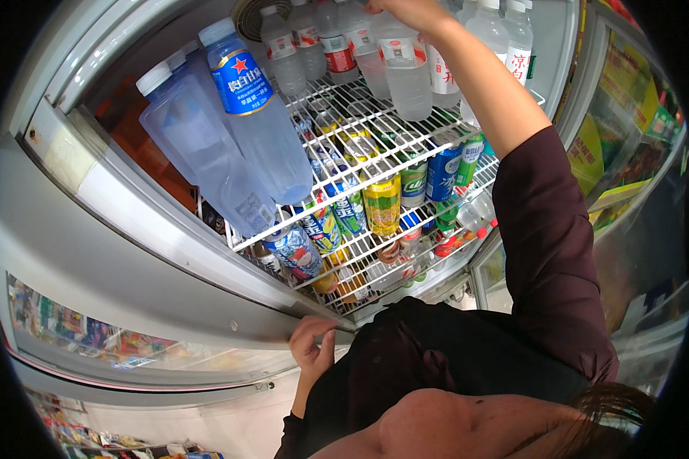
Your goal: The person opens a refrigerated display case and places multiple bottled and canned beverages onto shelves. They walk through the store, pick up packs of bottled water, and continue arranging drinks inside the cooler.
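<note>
In an upright drinks fridge, my right hand (410,12) reaches over clear plastic bottles on a white wire shelf (344,186). Its fingers are at the top of a bottle with a white and red label (405,72), partly cut off by the picture's edge, so its grip cannot be made out. My left hand (314,344), fingers bent, is at the lower edge of the fridge frame (252,321). Two large bluish bottles stand at the shelf's left, one with a blue label (242,83), the other a squarish bottle (206,155).
Beneath the bottles, lower wire shelves hold drink cans, among them a yellow can (382,201) and a blue can (443,172). A glass door (149,356) lies at lower left, another door (614,120) at right. Packaged goods (132,447) are at bottom left.
</note>
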Tool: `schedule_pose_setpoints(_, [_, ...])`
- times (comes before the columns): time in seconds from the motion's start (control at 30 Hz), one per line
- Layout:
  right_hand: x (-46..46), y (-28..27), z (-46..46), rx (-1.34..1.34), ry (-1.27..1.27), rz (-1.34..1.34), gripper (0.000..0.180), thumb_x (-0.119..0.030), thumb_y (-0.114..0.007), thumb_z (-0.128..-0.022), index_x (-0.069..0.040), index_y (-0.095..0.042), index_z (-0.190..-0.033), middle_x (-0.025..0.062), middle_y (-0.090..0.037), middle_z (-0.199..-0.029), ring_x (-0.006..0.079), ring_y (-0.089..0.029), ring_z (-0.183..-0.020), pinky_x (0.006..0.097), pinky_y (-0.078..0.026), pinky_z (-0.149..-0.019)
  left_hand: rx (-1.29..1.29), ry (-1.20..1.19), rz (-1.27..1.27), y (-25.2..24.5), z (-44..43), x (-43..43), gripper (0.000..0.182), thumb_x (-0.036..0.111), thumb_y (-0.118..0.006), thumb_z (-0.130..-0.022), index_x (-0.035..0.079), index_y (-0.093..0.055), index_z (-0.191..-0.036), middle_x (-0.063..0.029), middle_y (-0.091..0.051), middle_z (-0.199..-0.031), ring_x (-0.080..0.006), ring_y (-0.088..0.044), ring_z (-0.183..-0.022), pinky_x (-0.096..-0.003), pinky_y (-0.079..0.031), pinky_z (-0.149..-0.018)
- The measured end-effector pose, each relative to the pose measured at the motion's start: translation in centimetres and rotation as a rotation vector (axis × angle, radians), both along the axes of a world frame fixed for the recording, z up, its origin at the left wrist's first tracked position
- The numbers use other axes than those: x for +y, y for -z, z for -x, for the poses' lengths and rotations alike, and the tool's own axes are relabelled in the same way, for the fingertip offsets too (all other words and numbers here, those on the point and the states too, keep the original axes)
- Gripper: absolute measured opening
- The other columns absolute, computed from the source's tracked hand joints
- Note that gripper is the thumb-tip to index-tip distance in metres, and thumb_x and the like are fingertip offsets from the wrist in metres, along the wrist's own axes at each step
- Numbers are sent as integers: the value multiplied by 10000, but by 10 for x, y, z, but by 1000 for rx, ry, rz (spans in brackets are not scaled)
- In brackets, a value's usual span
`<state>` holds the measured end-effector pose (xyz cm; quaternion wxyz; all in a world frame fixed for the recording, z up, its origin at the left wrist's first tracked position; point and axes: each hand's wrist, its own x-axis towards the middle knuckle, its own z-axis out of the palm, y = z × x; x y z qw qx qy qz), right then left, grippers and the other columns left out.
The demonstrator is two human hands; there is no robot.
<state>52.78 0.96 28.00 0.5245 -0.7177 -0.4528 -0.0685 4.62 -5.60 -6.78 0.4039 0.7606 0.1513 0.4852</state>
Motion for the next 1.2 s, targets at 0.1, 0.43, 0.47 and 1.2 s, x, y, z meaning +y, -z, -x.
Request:
schedule_pose_setpoints(0.1, [-11,0,15,-173,131,-164,391,-310,-804,-716,0,-784,-953,211,-748,-1101,365,-703,-1066,414,-542,-883,-4,1,-15,2,-2,1,70,-10,-728,-850,1,-727,-919,-127,-735,-902,-283,-677,-820,-371,-527,-770])
schedule_pose_setpoints(0.43, [80,44,104,-677,154,417,811,-369,-876,-745,-152,-513,-1437,168,-671,-1301,358,-646,-1215,441,-525,-991,38,26,-45,3,-8,6,72,-13,-722,-843,3,-716,-913,-136,-730,-894,-305,-676,-807,-375,-526,-771])
schedule_pose_setpoints(0.47, [90,51,105,-670,137,506,819,-351,-871,-745,-159,-507,-1453,164,-673,-1305,355,-639,-1234,441,-528,-984,10,19,-61,4,-7,6,71,-9,-723,-845,-1,-716,-915,-134,-730,-896,-303,-674,-806,-374,-525,-773])
schedule_pose_setpoints(1.2, [111,69,65,-654,371,244,683,-188,-738,-787,-176,-532,-1438,200,-641,-1286,410,-636,-1190,493,-542,-987,30,16,-72,4,-2,6,98,-6,-737,-831,2,-729,-929,-137,-737,-918,-308,-690,-841,-389,-536,-797])
